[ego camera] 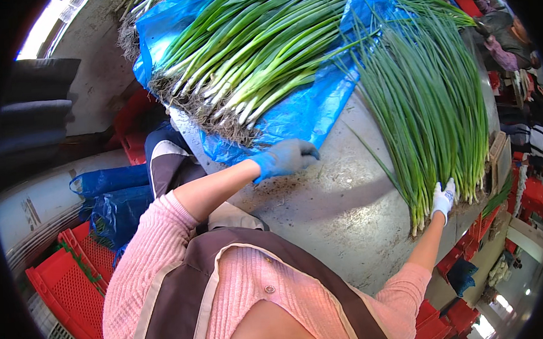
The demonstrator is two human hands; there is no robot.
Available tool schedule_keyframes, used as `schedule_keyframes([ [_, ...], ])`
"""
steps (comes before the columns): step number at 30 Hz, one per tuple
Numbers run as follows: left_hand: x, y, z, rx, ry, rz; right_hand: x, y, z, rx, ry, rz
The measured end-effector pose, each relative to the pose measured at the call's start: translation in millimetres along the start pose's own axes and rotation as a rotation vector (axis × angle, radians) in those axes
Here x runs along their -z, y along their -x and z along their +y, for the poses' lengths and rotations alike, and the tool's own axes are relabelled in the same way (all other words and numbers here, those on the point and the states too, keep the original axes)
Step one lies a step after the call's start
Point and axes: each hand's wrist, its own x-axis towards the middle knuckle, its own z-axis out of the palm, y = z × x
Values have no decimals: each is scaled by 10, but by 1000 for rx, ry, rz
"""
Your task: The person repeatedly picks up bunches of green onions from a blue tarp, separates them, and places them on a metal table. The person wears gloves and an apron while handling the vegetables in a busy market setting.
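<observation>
My left hand [285,158], in a grey and blue glove, hovers at the near edge of a blue plastic sheet [328,111]. Its fingers are loosely bent and nothing shows in them. Behind it, untrimmed spring onions [261,68] lie on the sheet, with soil-covered roots [203,106] towards me. To the right, a broad pile of cleaner spring onions [434,110] fans out, white ends nearest me. My right hand [442,199], in a white glove, rests among those white ends; whether its fingers grip any stalks is hard to see.
Soil crumbs are scattered on the grey metal table [320,213]. A small wooden-edged block [500,160] stands at its right edge. Red crates [69,300] and blue bags [121,209] sit at my left, more red crates [535,201] at right. Another person [504,37] is at the far right.
</observation>
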Motion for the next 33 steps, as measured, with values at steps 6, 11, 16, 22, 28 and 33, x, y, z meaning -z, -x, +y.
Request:
schedule_keyframes([
  [6,1060,338,-403,71,-335,760,-129,-124,-22,-152,27,-185],
  [11,1510,96,-445,199,-446,583,343,104,-677,-42,-182,57],
  [16,1290,-249,-431,299,-773,499,621,575,-1561,152,-497,76],
  [22,1541,-349,-322,326,-786,273,850,1269,-2414,264,-606,-18],
  [28,1917,-303,-32,167,-579,-33,959,1660,-3208,220,-1114,-288],
  [33,1584,-260,-16,300,305,-178,1086,1780,-4077,55,-1725,-963],
])
